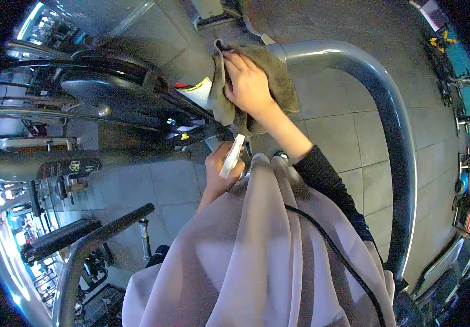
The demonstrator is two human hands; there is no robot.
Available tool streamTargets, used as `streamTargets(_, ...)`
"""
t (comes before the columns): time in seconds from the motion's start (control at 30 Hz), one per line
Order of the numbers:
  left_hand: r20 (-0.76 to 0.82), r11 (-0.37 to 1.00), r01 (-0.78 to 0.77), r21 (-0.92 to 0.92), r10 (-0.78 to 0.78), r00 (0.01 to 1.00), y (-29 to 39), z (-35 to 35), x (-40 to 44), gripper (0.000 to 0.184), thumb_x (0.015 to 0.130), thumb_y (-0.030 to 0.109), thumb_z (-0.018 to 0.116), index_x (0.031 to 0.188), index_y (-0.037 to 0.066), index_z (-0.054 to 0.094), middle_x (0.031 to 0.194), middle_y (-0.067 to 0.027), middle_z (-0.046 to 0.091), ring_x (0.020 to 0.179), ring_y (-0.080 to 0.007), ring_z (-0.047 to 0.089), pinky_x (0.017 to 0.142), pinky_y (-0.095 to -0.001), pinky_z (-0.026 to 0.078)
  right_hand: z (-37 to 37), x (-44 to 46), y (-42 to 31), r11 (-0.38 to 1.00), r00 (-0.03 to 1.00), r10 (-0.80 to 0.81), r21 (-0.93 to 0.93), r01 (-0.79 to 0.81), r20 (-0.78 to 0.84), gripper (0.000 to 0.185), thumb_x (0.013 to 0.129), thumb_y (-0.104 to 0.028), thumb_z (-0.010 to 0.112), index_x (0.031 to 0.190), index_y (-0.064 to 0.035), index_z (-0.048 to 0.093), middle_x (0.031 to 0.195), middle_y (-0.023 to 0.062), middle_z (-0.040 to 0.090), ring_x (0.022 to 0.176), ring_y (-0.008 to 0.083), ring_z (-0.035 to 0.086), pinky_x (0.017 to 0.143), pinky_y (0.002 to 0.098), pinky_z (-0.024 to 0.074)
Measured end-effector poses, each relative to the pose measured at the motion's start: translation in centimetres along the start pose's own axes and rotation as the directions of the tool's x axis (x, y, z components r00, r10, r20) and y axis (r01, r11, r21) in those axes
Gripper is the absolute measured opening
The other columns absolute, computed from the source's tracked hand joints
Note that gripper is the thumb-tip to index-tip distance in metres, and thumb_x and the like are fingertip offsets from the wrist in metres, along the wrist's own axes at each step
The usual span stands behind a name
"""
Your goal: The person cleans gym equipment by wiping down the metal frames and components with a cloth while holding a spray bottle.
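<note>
My right hand (pixel 250 87) presses on a grey-brown cloth (pixel 278 82), its fingers bunched into the folds. The cloth lies over part of the exercise machine where a thick grey tube begins, beside a warning label (pixel 196 94). Lower and to the left, close to my body, my left hand (pixel 219 170) is closed around a spray bottle (pixel 232 155). Only the white spray head shows clearly; the bottle's body is hidden by the hand.
A thick grey tube (pixel 393 120) curves around my right side. A dark machine arm (pixel 120 158) and a black-gripped bar (pixel 109 231) stand to my left. Other gym equipment (pixel 466 180) lines the far right. A black cable (pixel 333 248) runs down over my clothing.
</note>
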State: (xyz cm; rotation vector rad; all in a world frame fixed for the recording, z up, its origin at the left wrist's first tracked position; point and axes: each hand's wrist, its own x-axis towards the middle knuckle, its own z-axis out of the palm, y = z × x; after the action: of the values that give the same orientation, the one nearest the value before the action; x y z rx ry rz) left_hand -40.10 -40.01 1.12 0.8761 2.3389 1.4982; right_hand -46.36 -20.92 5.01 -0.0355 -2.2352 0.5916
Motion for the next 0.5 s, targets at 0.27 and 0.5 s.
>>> streamTargets(0.27,-0.018,1.0,0.016,-0.022,-0.017,1.0,0.4,-0.3,0.6,0.029,0.061,0.002,0.057,0.089,0.0,0.063,0.082,-0.0122,0.062,0.072,-0.0237,0.063,0.067,-0.0316,0.05,3.4,-8.6,4.9,0.978,0.936,0.023,-0.202,0.052,0.352,0.052,0.081,-0.021,0.055,0.131,-0.023,0.043,0.123,0.0041,0.056,0.087,0.0231,0.064,0.069,0.0355,0.0543)
streamTargets(0.5,-0.039,1.0,0.018,-0.012,-0.018,0.999,-0.2,-2.0,0.4,0.032,0.058,0.001,0.058,0.091,-0.001,0.062,0.084,-0.0112,0.063,0.074,-0.0213,0.064,0.065,-0.0306,0.05,1.6,-8.7,11.1,0.948,1.0,-0.024,-0.317,0.025,0.005,0.029,0.07,-0.032,0.066,0.093,-0.0146,0.062,0.096,0.0088,0.063,0.067,0.0268,0.063,0.053,0.037,0.0506)
